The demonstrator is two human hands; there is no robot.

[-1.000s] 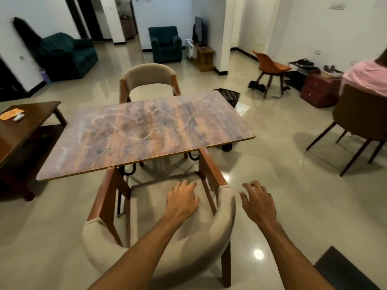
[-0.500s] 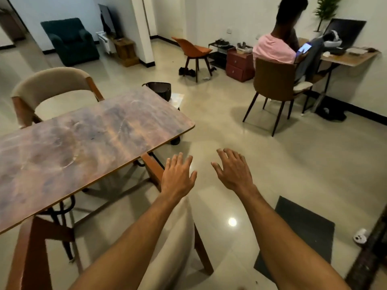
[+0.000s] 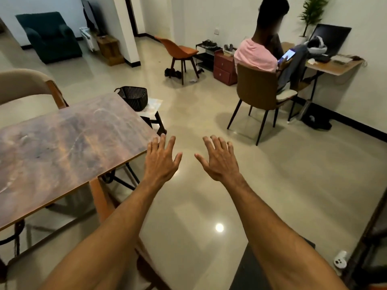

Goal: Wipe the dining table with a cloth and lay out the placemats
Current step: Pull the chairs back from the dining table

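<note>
The dining table (image 3: 69, 147) stands at the left of the view, its dark wood-grain top bare, with pale smears and swirl marks across it. No cloth and no placemats show anywhere in the view, so I judge that the task is at its very start: the wiping is not done and the laying out is not begun, and the person must first fetch the cloth.

Both hands are empty and spread flat, fingers apart, palms down over the floor. The left hand (image 3: 161, 162) is just beside the near right corner of the table, the right hand (image 3: 219, 160) a little apart from it, over bare tiles.

Behind the table stands a beige chair (image 3: 25, 88), and near its far corner a black basket (image 3: 134, 97) sits on a small stool. Further right, another person (image 3: 257, 53) sits at a desk with a phone.

Compared with half a second ago, the view is turned slightly more to the right, and the hands are opened wider and reach further forward.
</note>
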